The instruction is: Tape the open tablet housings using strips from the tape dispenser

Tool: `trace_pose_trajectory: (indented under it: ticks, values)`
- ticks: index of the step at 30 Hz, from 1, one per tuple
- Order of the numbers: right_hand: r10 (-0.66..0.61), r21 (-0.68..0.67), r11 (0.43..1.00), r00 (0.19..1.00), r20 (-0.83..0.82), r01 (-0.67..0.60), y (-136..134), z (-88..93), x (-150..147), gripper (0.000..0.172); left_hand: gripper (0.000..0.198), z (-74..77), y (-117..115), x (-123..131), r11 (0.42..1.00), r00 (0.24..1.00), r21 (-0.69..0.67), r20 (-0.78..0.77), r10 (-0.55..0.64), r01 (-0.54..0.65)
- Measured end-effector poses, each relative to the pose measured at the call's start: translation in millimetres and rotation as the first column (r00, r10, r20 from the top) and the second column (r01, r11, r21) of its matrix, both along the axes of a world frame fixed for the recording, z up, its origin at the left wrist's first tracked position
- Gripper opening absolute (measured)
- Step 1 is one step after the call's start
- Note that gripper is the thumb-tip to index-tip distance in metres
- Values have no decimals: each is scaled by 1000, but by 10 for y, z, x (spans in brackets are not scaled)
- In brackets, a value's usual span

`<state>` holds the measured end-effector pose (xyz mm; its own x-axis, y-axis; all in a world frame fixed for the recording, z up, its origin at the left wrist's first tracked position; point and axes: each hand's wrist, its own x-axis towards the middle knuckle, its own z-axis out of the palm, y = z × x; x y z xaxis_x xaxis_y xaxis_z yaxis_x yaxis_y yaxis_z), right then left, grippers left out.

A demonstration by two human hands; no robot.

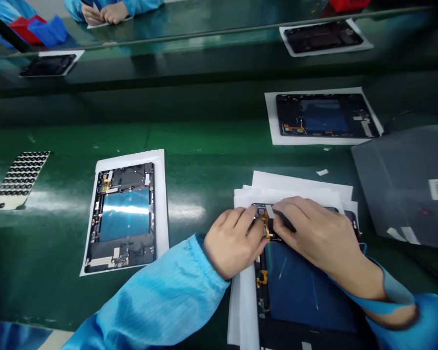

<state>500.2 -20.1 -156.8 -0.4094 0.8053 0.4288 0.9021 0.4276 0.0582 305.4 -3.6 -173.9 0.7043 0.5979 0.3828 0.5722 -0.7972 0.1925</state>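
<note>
An opened tablet body [302, 291] with a blue inner panel lies on a stack of white sheets [295, 187] in front of me. Both hands work at its top edge, by an orange flex cable [266, 226]. My left hand [231, 243] is closed on a thin dark tool whose tip points at the cable. My right hand [321, 233] is curled, with fingers pressed on the tablet's top edge and a dark slim tool under them. Both sleeves are light blue.
A second opened tablet [124, 216] lies on white paper at left, a third [324, 116] at far right. A sheet of small black pads [20, 177] sits far left. A grey bag [409, 180] is at right. Another person's hands [104, 13] show across the green bench.
</note>
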Motion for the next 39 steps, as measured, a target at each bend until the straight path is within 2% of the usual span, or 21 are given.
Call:
trace_pose_trajectory:
  ticks: [10,15,23,31,35,39]
  values:
    - [11,-46,999,998,61,-9,-14,-16,6,9,30,-12,-14,2,1000,1000,-25,-5,7,-7]
    - [44,-52,998,997,70,-41,-16,7,2,17,29,-19,-23,16,1000,1000,-8,-13,19,-19]
    - [62,-38,998,989,131,-57,-21,13,13,16,28,-14,-25,18,1000,1000,4,-9,29,-29]
    - [74,-133,990,968,242,-42,-76,35,-28,19,28,-37,-22,9,1000,1000,-17,-19,16,-16]
    - [103,-135,989,957,271,-69,-93,6,-65,26,28,19,-4,3,998,998,-53,-64,13,-16]
    - [88,-180,982,975,203,-51,-108,-2,-72,29,36,61,41,33,997,986,-76,-167,-10,-3]
